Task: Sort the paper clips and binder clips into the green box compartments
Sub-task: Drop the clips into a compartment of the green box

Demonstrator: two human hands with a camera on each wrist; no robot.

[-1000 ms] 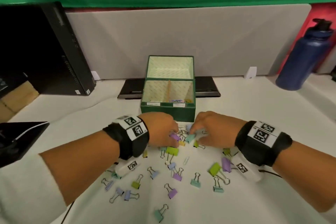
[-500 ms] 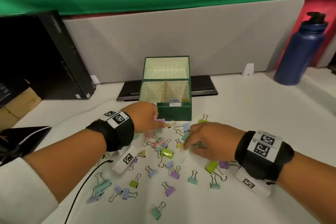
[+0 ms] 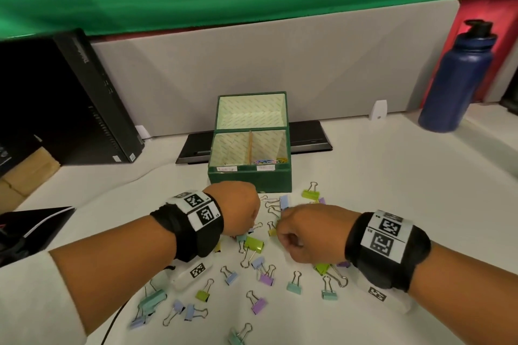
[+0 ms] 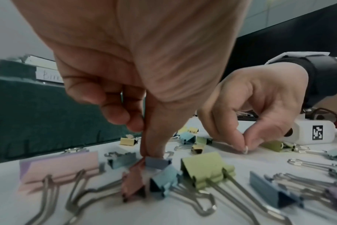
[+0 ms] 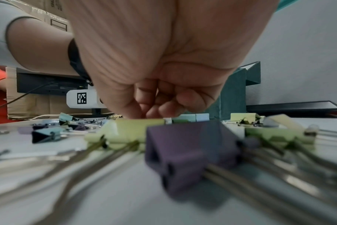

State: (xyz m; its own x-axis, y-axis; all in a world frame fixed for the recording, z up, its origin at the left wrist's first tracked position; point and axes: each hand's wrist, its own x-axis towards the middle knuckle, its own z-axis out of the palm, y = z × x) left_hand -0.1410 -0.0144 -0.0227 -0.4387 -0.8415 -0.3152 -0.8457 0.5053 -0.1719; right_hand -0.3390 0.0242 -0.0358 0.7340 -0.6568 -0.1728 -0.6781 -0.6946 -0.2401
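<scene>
The green box (image 3: pixel 249 179) stands open ahead, with coloured paper clips (image 3: pixel 269 161) in its right compartment. Pastel binder clips (image 3: pixel 253 244) lie scattered on the white table in front of it. My left hand (image 3: pixel 252 228) is low over the pile. In the left wrist view its thumb and forefinger (image 4: pixel 146 153) pinch a small blue-grey binder clip (image 4: pixel 157 162). My right hand (image 3: pixel 280 232) is beside it, and its thumb and forefinger (image 4: pixel 244 146) pinch a pale paper clip (image 4: pixel 245 151) on the table. A purple binder clip (image 5: pixel 188 150) lies just behind the right hand (image 5: pixel 152 112).
A blue bottle (image 3: pixel 457 75) stands at the back right, and a black computer tower (image 3: pixel 70 98) at the back left. A flat black device (image 3: pixel 308 138) lies behind the box. A dark object (image 3: pixel 30 230) sits at the left edge. A grey partition closes the back.
My left hand went from the pile up to the box front, then came back down onto the clips. My right hand stayed on the pile and shifted slightly nearer.
</scene>
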